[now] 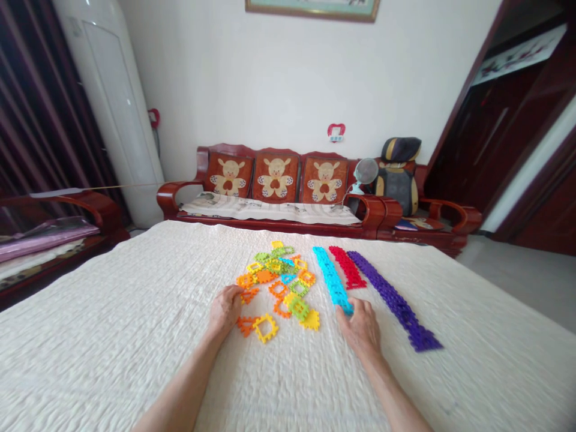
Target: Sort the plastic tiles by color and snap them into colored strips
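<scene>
My left hand (226,309) is at the left edge of a loose pile of plastic interlocking tiles, its fingers curled together at an orange triangular tile (249,295). Just below lie another orange triangle tile (246,325) and a yellow square frame tile (265,328). Green, yellow, orange and blue tiles (297,288) make up the rest of the pile. On the right, my right hand (361,324) has its thumb and fingers around the near end of a light-blue strip of joined tiles (330,276). Beside that strip lie a shorter red strip (347,267) and a longer purple strip (396,303).
A cream quilted cover (135,336) spreads under everything. Beyond its far edge stands a wooden sofa (375,213) with bear cushions (276,178). A small fan (366,172) and a chair with a massage cushion (398,186) are at the back right.
</scene>
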`<move>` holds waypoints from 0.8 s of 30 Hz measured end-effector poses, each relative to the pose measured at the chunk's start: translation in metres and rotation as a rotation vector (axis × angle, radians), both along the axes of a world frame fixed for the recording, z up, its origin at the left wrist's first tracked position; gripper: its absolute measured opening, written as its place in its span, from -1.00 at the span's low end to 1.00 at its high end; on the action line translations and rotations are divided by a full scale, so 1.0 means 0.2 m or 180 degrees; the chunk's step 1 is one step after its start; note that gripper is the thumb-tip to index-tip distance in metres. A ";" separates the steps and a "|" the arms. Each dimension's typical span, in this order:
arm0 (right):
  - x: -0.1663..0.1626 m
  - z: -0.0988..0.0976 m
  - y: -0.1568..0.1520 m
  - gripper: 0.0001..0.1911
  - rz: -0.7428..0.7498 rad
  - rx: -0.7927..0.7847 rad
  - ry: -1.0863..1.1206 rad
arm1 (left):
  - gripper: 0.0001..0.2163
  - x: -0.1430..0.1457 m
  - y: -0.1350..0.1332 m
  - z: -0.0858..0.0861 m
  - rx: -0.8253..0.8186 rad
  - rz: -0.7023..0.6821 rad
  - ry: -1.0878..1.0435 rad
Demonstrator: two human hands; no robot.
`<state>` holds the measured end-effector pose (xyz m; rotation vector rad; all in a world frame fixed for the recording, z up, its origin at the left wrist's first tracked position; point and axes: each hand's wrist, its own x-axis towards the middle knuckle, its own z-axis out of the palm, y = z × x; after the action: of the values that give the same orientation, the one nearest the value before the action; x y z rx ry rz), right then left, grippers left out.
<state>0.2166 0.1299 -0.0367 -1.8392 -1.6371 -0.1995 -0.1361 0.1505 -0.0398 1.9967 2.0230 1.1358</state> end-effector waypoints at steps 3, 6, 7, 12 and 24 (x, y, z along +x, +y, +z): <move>0.01 0.00 0.01 -0.64 0.0056 0.0054 0.0001 | -0.71 0.00 0.01 -0.01 0.0013 -0.0019 -0.0050; 0.01 -0.01 0.01 -0.64 0.0117 0.0052 -0.0029 | -0.71 0.00 0.01 -0.02 0.0026 -0.0024 -0.0138; 0.01 -0.01 0.01 -0.64 0.0138 0.0047 -0.0036 | -0.70 0.00 0.02 -0.02 0.0027 -0.0028 -0.0163; 0.01 0.00 0.00 -0.66 0.0140 -0.0028 -0.0032 | -0.69 0.00 0.02 -0.04 0.0009 0.0010 -0.0156; 0.00 0.02 -0.01 -0.66 0.0124 -0.0104 0.0055 | -0.68 -0.06 0.07 0.01 -0.0120 0.0600 -0.0101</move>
<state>0.2170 0.1286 -0.0325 -1.8266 -1.6719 -0.1405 -0.1486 0.1651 -0.0371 1.7900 2.2377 1.1444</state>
